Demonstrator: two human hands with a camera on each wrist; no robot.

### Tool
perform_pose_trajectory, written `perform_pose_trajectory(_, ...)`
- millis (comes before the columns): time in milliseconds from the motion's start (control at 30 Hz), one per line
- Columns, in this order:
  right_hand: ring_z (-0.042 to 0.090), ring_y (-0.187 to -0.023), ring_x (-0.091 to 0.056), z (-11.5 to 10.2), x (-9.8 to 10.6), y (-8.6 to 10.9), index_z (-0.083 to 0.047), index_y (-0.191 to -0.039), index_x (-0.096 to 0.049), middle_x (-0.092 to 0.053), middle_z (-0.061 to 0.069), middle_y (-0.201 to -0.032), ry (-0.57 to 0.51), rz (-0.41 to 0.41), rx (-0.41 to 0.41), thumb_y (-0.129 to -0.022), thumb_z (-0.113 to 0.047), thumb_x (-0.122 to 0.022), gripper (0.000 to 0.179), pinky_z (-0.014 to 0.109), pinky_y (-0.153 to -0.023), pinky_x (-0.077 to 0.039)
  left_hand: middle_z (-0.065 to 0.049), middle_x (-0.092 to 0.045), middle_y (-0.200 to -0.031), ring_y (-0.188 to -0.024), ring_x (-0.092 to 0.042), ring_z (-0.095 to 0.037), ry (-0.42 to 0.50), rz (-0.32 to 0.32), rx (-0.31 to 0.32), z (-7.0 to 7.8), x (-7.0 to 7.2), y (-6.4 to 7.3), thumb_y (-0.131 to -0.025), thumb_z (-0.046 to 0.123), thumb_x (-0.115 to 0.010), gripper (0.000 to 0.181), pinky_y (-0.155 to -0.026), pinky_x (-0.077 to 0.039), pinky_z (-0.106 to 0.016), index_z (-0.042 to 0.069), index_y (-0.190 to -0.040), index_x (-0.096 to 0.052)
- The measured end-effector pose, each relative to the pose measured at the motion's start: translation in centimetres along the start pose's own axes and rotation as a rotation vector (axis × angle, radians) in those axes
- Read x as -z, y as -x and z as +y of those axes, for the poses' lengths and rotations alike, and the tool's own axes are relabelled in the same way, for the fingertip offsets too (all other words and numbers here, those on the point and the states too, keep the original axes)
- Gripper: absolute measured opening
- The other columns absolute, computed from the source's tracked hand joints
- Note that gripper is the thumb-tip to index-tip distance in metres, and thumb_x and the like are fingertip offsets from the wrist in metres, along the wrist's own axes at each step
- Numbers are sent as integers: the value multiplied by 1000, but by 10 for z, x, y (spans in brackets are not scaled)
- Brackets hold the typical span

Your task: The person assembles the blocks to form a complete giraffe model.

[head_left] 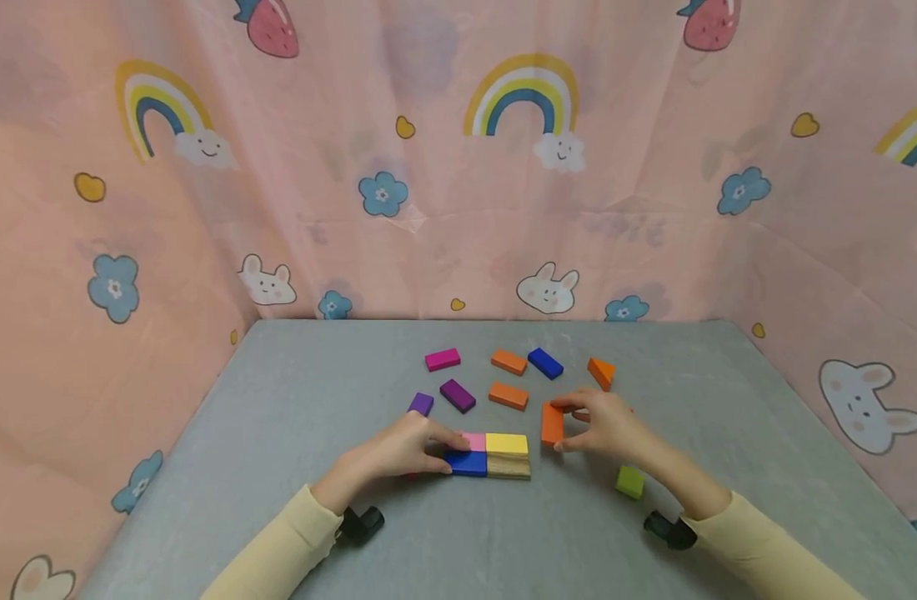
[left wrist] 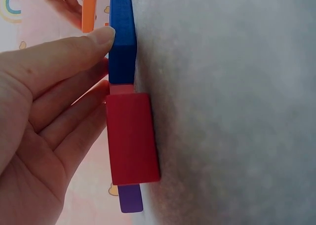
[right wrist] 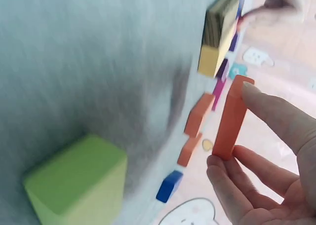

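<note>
My right hand (head_left: 601, 423) pinches an orange rectangular block (head_left: 552, 423) by its two ends, thumb at one and fingers at the other. In the right wrist view that block (right wrist: 231, 119) appears raised off the table. My left hand (head_left: 409, 442) rests at a group of blocks: its thumb touches a blue block (head_left: 468, 464), and a finger lies on a pink block (head_left: 473, 442) behind it. Right of these, against them, sit a yellow-topped block (head_left: 507, 443) and a wood-grain surface (head_left: 508, 465). A red block (left wrist: 131, 138) lies beside the left hand, mostly hidden in the head view.
Farther back on the grey table (head_left: 338, 358) are a magenta block (head_left: 443, 360), a dark purple block (head_left: 458, 396), a violet block (head_left: 421, 404), two orange blocks (head_left: 508, 396), a blue block (head_left: 545, 363) and an orange triangle (head_left: 601, 372). A green block (head_left: 629, 482) lies near the right forearm.
</note>
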State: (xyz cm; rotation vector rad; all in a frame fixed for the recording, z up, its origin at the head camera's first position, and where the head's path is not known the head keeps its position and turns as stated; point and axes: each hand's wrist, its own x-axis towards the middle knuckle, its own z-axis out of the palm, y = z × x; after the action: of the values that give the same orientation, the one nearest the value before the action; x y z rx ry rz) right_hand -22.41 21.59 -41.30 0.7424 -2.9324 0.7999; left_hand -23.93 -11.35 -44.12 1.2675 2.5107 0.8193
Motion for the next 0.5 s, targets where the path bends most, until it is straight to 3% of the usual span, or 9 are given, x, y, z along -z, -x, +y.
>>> perform_pose_trajectory(267, 24, -101, -60, -21, -13, 18, -6, -116, -65, -62, 4, -107, -91, -19, 75, -69, -26, -85, 55, 33, -84, -55, 7, -67, -118, -112, -60, -4, 0, 3, -1, 1, -1, 1, -83, 21, -73, 37, -96, -48, -25, 19, -120, -67)
perform_pose_trajectory(500, 21, -99, -60, -37, -16, 29, -8, -116, -65, -62, 2, -107, -86, -43, 110, -68, -27, -85, 55, 29, -82, -55, 6, -67, -119, -113, -60, -4, -7, 9, -15, 2, 2, 1, -84, 20, -73, 38, -96, -47, -25, 18, -121, -67)
